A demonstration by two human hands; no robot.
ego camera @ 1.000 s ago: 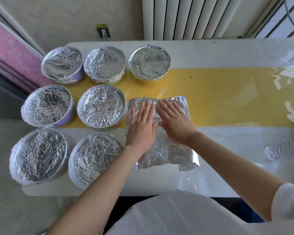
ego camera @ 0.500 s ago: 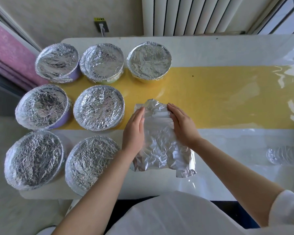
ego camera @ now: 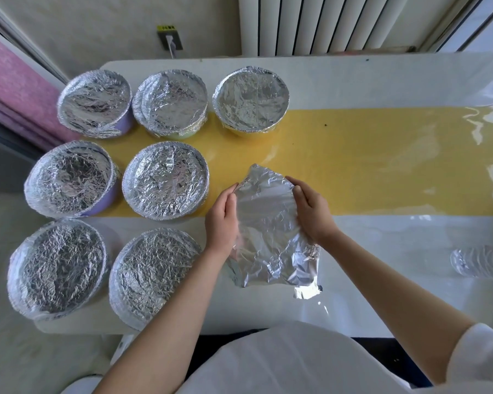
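Seven foil-covered bowls sit at your left on the table. Your left hand and right hand each curl their fingers round a side edge of the crumpled foil sheet, just right of the bowls. A clear bottle lies far right.

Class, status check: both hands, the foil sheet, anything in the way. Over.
Left hand and right hand grip the foil sheet by its sides. Sheet crumpled, near edge on the table. Foil-covered bowls stand left, apart; nothing blocks.
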